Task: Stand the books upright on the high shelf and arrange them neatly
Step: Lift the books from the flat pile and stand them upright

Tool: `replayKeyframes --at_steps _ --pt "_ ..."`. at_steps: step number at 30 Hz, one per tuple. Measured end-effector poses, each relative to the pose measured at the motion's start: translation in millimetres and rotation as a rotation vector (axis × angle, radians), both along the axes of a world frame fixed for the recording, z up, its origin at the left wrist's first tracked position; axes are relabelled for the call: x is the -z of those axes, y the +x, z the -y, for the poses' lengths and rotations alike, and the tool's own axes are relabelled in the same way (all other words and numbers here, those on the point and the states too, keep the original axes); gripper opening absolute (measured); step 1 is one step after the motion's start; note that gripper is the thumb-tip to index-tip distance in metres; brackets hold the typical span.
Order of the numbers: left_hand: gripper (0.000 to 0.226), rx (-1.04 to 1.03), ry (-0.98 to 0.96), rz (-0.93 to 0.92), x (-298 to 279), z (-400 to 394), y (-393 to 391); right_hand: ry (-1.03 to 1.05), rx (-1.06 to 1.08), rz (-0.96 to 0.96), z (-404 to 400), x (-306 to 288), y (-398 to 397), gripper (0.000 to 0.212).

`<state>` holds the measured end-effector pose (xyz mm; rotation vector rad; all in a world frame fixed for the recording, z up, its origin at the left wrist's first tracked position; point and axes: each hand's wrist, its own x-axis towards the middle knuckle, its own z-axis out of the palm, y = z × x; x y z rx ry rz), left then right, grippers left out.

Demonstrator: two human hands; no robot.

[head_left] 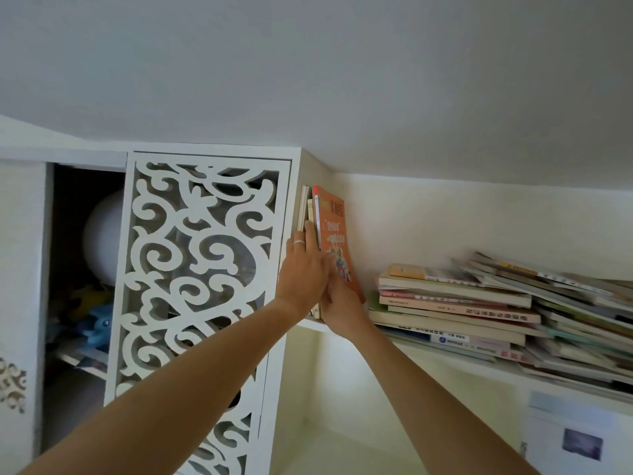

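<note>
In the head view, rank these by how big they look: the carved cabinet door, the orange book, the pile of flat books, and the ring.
1. carved cabinet door
2. pile of flat books
3. orange book
4. ring
The door is nearer the camera, so its lead may be partly perspective.

A few upright books (310,214) stand at the left end of the high shelf (455,358), against a fretwork cabinet (198,269), with both hands on them; a flat, leaning book pile (479,310) lies to their right.

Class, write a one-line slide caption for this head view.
Both hands steady an orange book upright at the shelf's left end, beside a flat pile.
</note>
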<state>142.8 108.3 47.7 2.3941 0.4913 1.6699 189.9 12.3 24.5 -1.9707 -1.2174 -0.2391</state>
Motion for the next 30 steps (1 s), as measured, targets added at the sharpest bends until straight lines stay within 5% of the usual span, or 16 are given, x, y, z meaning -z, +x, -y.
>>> replayKeyframes --at_steps 7,13,20,30 --pt "0.076 -0.317 0.197 -0.076 9.0 -9.3 14.1 -0.007 0.010 0.035 9.0 -1.4 -7.2 0.069" --pt "0.057 -0.003 0.026 0.027 2.9 -4.8 -4.2 0.105 0.015 0.020 7.0 3.9 -5.1 0.074" --pt "0.034 0.057 -0.244 -0.139 6.1 3.1 -0.2 0.193 -0.013 0.004 3.4 12.8 2.0 0.064" --pt "0.044 0.043 -0.087 -0.175 -0.7 -11.2 -8.1 0.041 -0.069 0.111 -9.4 10.3 8.1 0.081"
